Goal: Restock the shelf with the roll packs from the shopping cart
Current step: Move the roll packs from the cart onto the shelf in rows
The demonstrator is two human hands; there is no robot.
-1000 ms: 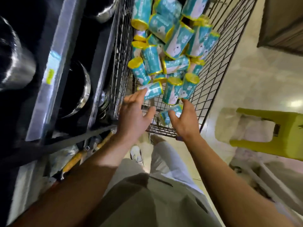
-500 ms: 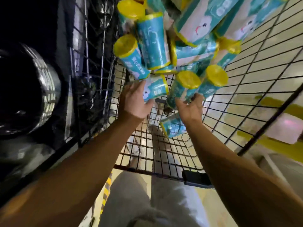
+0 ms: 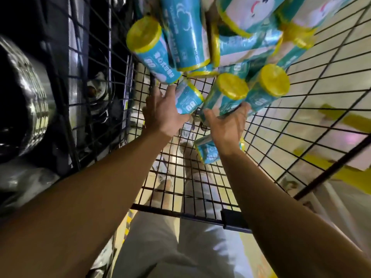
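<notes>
Several teal roll packs with yellow ends lie piled in the black wire shopping cart (image 3: pixel 301 125). My left hand (image 3: pixel 162 113) grips a small teal pack (image 3: pixel 187 97) at the pile's near edge, thumb under it and fingers behind it. My right hand (image 3: pixel 226 127) holds the lower end of another pack (image 3: pixel 222 97) with a round yellow end. One loose pack (image 3: pixel 208 151) lies on the cart floor under my right wrist. A further yellow-ended pack (image 3: pixel 265 87) sits just right of my right hand.
Dark shelving with shiny steel pots (image 3: pixel 24 109) stands along the left, close against the cart's side grid. A yellow-green stool (image 3: pixel 345 121) shows through the cart's right mesh. My legs and shoes (image 3: pixel 166 177) are below the cart's near end.
My head has moved in closer over the cart. Both hands have reached deeper into the pile, the left closing round the small pack, the right moving up onto a yellow-ended pack.
</notes>
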